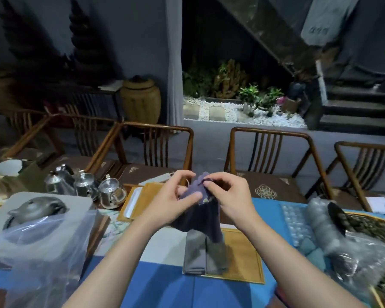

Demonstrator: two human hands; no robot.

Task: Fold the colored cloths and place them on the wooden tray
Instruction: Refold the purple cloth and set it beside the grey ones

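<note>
Both hands (200, 196) pinch a purple cloth (198, 216) above grey folded cloths (203, 254) on the wooden tray (242, 256), teapots (87, 187) left.

The desk (165, 285) carries a wooden tray (242, 258) at centre; left of the tray lies a plastic bag (42, 245), beyond it three silver teapots (87, 187).

A tea room — metal teapots (87, 187), wooden chairs (269, 152), indoor pebble garden (242, 112).
</note>
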